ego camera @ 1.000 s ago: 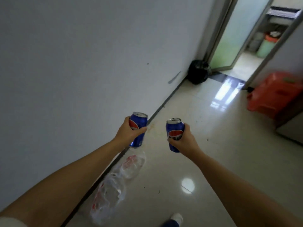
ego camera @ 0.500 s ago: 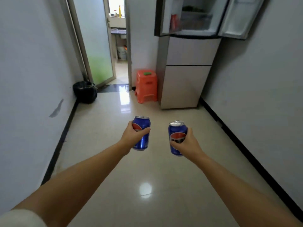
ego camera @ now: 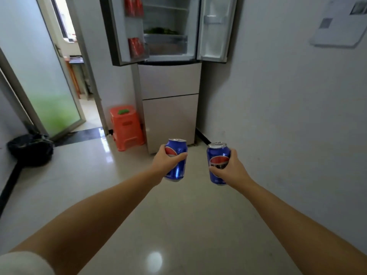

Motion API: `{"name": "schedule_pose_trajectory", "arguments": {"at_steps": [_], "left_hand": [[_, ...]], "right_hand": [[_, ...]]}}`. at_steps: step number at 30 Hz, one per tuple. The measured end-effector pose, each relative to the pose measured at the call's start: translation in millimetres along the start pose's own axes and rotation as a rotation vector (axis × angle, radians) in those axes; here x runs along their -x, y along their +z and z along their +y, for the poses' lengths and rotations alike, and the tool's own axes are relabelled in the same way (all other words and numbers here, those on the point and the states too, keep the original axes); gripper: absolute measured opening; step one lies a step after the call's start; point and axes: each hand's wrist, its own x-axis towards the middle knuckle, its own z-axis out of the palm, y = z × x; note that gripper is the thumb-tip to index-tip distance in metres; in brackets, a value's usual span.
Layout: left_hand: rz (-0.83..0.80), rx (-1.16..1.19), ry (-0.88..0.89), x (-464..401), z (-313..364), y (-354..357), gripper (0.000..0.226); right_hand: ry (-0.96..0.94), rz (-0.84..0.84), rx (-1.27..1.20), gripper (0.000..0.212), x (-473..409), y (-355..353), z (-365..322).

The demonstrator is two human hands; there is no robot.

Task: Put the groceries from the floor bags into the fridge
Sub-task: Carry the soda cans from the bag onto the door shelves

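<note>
My left hand [ego camera: 165, 163] grips a blue soda can [ego camera: 177, 166] upright in front of me. My right hand [ego camera: 231, 168] grips a second blue soda can [ego camera: 217, 155], also upright. Straight ahead stands the fridge [ego camera: 170, 100] with both upper doors swung open. Red cans [ego camera: 136, 46] sit in the left door's shelves, and green vegetables [ego camera: 160, 30] lie on an inner shelf. The floor bags are out of view.
An orange plastic stool [ego camera: 127, 128] stands left of the fridge with a small green thing on top. A black bag [ego camera: 30, 149] sits by the left wall near a frosted glass door [ego camera: 49, 92]. A white wall [ego camera: 288, 116] runs along the right.
The view has swung from the left wall and floor bags round to face the fridge, which is now nearer. Both hands still hold their cans at the same height.
</note>
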Motion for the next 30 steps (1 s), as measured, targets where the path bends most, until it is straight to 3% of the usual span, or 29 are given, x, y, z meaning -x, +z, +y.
{"name": "schedule_pose_trajectory", "arguments": {"at_steps": [14,23,30], "left_hand": [[-0.061,-0.010,0.200,-316,132,14,0.062],[-0.112,-0.026,0.249,-518,181,77,0.072],[-0.054,0.074,0.283,-674,259,91,0.065]], "right_hand": [[-0.049,0.224,-0.019,0.077,-314,-45,-28],[-0.075,0.233,-0.005,0.078,-526,-92,-11],[-0.166,0.194,0.022,0.076,-716,-135,-50]]}}
